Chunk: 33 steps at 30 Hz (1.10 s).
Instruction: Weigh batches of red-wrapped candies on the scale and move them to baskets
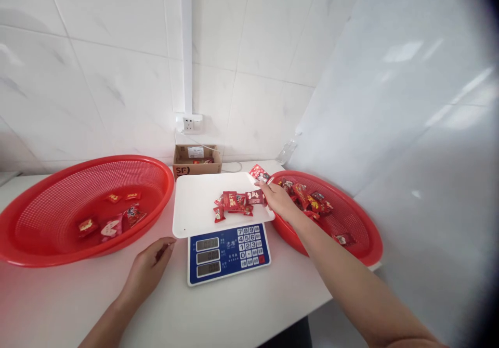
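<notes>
My right hand (276, 197) reaches over the right edge of the scale's white tray (195, 202). Its fingers are closed on a red-and-white wrapped candy packet (259, 172). A small heap of red wrapped candies (231, 201) lies on the tray, and a dark red packet (255, 197) lies just left of this hand. The scale's blue keypad panel (230, 252) faces me; its small displays are too dim to read surely. My left hand (150, 265) rests on the table beside the tray's front left corner, fingers curled, with nothing visible in them.
A large red plastic basket (156, 181) holding several candies stands on the left. Another red basket (370, 233), with more wrapped candies (307, 197), is under my right forearm. Behind the tray sits a small cardboard box (197, 169), below a wall socket (189, 124).
</notes>
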Each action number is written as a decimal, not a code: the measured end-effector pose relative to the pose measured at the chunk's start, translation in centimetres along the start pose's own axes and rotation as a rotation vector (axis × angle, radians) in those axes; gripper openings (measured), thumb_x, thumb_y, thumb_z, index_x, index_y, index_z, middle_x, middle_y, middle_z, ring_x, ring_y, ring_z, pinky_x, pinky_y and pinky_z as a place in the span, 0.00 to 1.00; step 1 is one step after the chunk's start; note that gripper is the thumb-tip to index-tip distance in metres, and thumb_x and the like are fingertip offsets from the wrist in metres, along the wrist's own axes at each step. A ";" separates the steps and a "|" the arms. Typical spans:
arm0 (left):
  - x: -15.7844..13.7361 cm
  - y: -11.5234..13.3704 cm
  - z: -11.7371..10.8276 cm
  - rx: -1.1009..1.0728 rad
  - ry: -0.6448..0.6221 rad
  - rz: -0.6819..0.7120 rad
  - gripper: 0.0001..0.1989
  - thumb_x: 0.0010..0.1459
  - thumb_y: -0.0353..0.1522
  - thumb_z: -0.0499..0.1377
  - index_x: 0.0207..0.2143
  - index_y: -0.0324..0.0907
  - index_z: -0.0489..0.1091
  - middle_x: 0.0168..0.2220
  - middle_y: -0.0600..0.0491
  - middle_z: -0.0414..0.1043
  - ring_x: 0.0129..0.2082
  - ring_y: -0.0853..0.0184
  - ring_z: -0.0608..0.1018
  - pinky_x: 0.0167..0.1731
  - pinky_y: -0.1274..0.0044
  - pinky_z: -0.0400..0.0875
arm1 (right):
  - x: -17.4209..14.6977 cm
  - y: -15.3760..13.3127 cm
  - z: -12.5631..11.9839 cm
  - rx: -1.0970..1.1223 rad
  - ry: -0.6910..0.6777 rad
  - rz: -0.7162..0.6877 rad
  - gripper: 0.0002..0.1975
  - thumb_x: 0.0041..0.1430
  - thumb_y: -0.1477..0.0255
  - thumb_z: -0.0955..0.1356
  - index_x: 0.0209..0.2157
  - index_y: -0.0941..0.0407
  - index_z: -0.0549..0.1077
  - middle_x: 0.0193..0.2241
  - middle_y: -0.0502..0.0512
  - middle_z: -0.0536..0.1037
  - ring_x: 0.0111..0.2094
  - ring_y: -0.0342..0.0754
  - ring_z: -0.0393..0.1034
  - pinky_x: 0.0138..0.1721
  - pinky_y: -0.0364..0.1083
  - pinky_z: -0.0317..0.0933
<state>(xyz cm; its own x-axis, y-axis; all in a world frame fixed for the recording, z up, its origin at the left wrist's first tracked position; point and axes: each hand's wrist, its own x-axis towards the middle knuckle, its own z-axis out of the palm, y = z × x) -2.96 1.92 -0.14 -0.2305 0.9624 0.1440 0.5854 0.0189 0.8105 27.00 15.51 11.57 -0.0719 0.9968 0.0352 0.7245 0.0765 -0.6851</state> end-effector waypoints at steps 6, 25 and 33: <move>-0.1 0.2 0.0 -0.002 -0.011 -0.020 0.15 0.51 0.43 0.52 0.34 0.44 0.70 0.29 0.55 0.75 0.27 0.68 0.74 0.27 0.80 0.69 | -0.8 0.9 -1.0 0.059 0.063 -0.088 0.24 0.63 0.59 0.55 0.40 0.60 0.75 0.20 0.52 0.74 0.24 0.44 0.69 0.29 0.41 0.59; -0.2 0.2 0.0 -0.029 0.014 -0.038 0.15 0.53 0.43 0.52 0.35 0.44 0.70 0.27 0.55 0.71 0.25 0.70 0.71 0.27 0.80 0.67 | -7.1 5.5 -2.7 0.185 0.319 0.050 0.28 0.57 0.53 0.59 0.50 0.56 0.71 0.29 0.55 0.77 0.23 0.44 0.67 0.23 0.44 0.62; -0.2 0.2 0.1 -0.033 0.003 -0.056 0.15 0.53 0.43 0.52 0.35 0.43 0.69 0.27 0.55 0.71 0.25 0.70 0.71 0.27 0.80 0.66 | -8.0 7.1 -2.6 0.160 0.311 0.132 0.28 0.58 0.54 0.58 0.51 0.57 0.70 0.35 0.58 0.77 0.25 0.45 0.69 0.24 0.43 0.63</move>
<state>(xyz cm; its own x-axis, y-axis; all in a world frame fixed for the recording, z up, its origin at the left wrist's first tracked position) -2.72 1.70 -0.03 -0.2647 0.9592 0.0991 0.5455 0.0641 0.8357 34.51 8.15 8.30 0.2445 0.9593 0.1415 0.5955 -0.0334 -0.8027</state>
